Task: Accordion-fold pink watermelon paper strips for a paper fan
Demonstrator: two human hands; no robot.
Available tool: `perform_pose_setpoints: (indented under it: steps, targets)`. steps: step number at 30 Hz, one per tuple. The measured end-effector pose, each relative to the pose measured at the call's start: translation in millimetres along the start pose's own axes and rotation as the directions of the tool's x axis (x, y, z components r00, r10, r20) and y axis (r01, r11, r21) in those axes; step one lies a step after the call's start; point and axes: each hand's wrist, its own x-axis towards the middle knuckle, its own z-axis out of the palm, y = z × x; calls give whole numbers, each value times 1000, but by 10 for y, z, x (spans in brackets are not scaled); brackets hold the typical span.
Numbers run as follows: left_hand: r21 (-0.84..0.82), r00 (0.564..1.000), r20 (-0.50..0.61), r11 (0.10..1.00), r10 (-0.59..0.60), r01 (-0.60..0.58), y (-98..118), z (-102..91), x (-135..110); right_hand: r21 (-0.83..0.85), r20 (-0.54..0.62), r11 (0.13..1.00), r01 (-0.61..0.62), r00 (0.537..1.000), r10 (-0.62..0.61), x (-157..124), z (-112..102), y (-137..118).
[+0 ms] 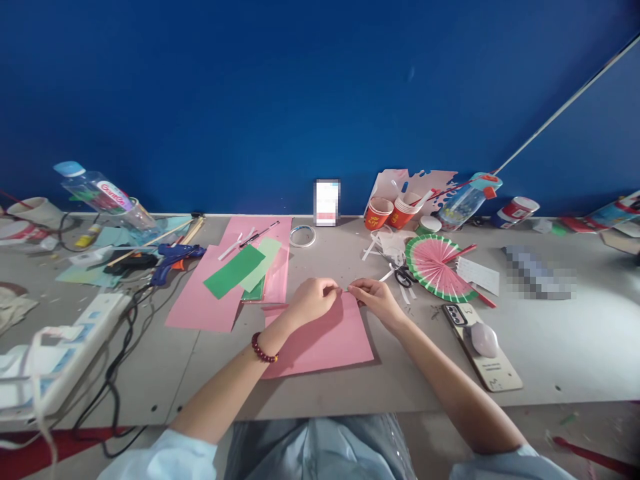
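A sheet of pink paper (320, 343) lies in front of me on the grey table. At its far edge my left hand (319, 298) is closed in a pinch, a beaded bracelet (263, 349) on that wrist. My right hand (374, 297) pinches the far right part of the same edge. The fingertips of both hands nearly meet there. Close beyond the right hand are black-handled scissors (404, 275) and a white paper strip (387, 273). Left of the sheet, green paper pieces (235, 271) rest on more pink paper (197, 303).
A pink-and-green paper fan (434, 263) and a phone (500, 373) with a rounded pale object on it lie to the right. Red paper cups (379, 215) and a tape roll (303, 236) stand farther back. On the left are a blue glue gun (173, 261), a power strip (85, 347) and cables.
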Motion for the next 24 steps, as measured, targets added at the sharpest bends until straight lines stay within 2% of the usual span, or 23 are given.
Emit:
perform_pose_setpoints:
  steps: [10, 19, 24]
  targets:
    - [-88, 991, 122, 994, -57, 68, -75, -58, 66, -147, -37, 986, 80, 996, -86, 28, -17, 70]
    - [-109, 995, 89, 993, -34, 44, -114, -37, 73, -160, -41, 982, 96, 994, -104, 28, -17, 77]
    - [-108, 995, 77, 992, -60, 68, -104, -41, 71, -166, -51, 981, 99, 993, -109, 23, -5, 66]
